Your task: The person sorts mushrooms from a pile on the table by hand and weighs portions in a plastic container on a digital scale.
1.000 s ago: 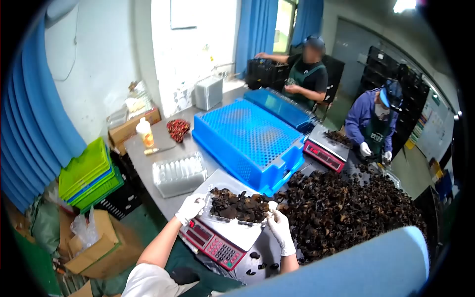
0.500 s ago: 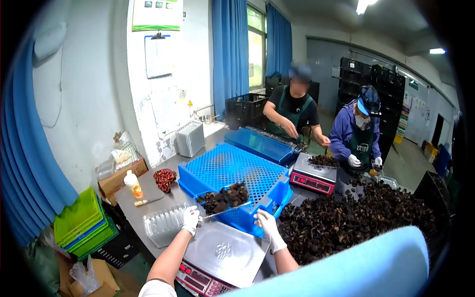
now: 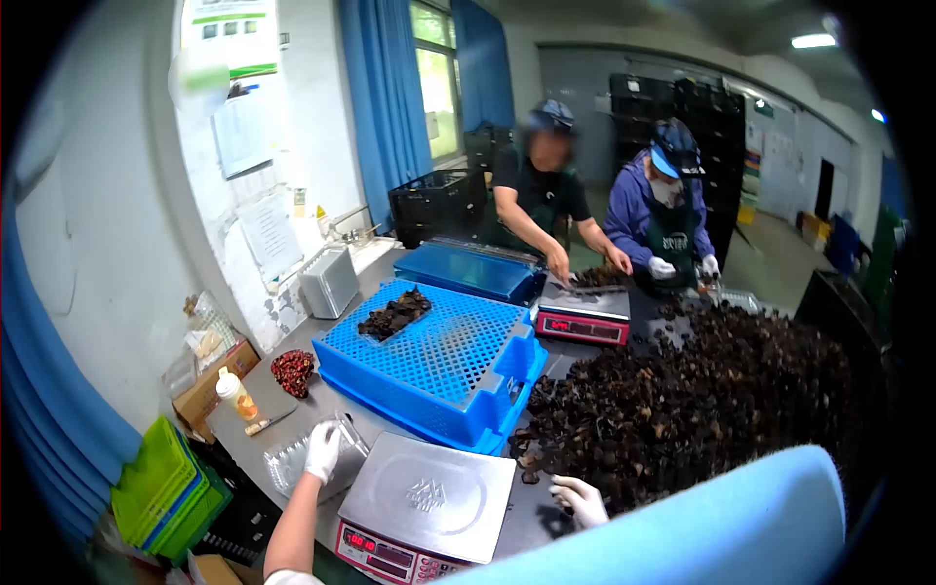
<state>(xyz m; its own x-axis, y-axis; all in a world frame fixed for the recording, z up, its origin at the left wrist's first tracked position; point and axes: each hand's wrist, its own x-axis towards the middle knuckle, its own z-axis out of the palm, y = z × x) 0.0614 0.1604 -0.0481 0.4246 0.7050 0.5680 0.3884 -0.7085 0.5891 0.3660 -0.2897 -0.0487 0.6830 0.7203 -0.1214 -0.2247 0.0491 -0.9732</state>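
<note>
My left hand (image 3: pixel 323 449), in a white glove, is on the stack of clear plastic trays (image 3: pixel 286 466) left of the scale, its fingers closed around a tray edge. My right hand (image 3: pixel 582 501), also gloved, hangs by the near edge of a big pile of dark, dried wood ear mushrooms (image 3: pixel 682 409). Its fingers are apart and hold nothing; the blue shape in front hides its wrist. Between my hands stands a digital scale (image 3: pixel 429 487) with a bare steel plate. A filled tray of mushrooms (image 3: pixel 395 314) rests on the upturned blue crate (image 3: pixel 458 336).
A white bottle (image 3: pixel 234 395) and a red patterned bundle (image 3: pixel 292 371) lie at the left. Across the table, one person (image 3: pixel 541 185) handles mushrooms at a second scale (image 3: pixel 583 314); another person (image 3: pixel 663 210) works beside them. A light-blue surface (image 3: pixel 702 526) blocks the lower right.
The filled mushroom tray has gone from between my hands onto the blue crate. My left hand has moved down to the clear trays, my right hand down and right. The view has turned rightward.
</note>
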